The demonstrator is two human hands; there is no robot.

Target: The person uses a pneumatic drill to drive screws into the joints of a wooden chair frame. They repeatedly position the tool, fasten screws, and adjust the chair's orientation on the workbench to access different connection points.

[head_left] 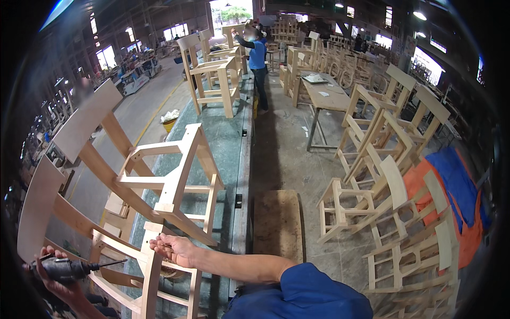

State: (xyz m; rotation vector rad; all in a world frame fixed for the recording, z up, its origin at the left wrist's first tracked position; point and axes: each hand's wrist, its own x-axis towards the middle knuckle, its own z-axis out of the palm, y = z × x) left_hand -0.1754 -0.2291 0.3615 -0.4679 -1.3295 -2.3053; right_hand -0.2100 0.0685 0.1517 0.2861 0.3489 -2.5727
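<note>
At the lower left my left hand point(56, 279) is wrapped round a dark power drill point(66, 269). Its long thin bit points right, toward the near unfinished wooden chair frame point(151, 266). My right hand point(174, 249) reaches across to the top of that frame's front corner. Its fingertips are pinched together close to the wood; whatever they hold is too small to make out. Just beyond stands a second wooden chair frame point(180, 162) with a broad curved backrest, on the same long green-topped bench point(223, 210). Neither frame has a seat panel.
More chair frames point(226, 69) stand farther along the bench, near a person in a blue top point(257, 56). Stacked chair frames point(382, 138) and an orange and blue cloth point(451, 186) are at right. A work table point(329, 98) stands beyond; a brown board point(277, 223) lies beside the bench.
</note>
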